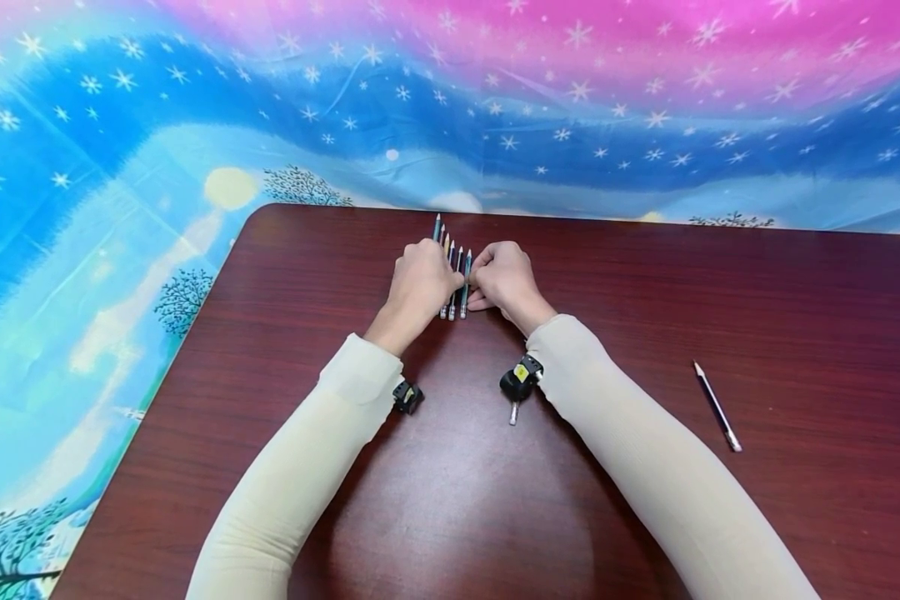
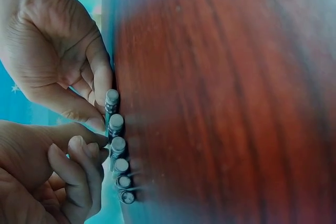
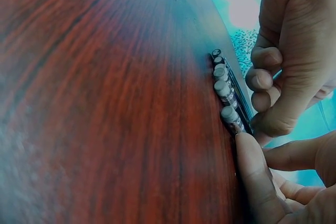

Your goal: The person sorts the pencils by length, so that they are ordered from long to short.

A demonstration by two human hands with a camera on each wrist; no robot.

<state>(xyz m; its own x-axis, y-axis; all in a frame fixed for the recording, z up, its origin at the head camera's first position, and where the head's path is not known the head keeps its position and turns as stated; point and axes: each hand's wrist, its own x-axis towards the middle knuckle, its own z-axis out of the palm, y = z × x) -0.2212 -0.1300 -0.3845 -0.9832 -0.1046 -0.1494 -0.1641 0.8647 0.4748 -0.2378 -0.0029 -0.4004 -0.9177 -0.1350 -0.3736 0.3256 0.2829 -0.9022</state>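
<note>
six pencils lie side by side on the dark red bench, near its far edge. their long axes run roughly parallel, away from the person; the sharpened tips point toward the far edge and the eraser ends face back toward the person. the tips are staggered, the leftmost one reaching farthest out, while the eraser ends visible from the head sit nearly level. the outermost right pencil tilts a little, its tip slightly right of its eraser.

the left hand lies over the row, hiding part of it, with its fingers curled and its thumb down at the right-hand pencils. i cannot tell whether this grip pinches one of them. the right hand is at the right side of the row; its grip is narrow, fingertips against the outermost pencil near the eraser end, though whether they close round it is unclear.

well apart to the right, a lone dark pencil lies on the bench, its long axis slanting: tip away from the person and leftward, eraser nearer and rightward. a snowflake-patterned cloth hangs beyond the bench.
</note>
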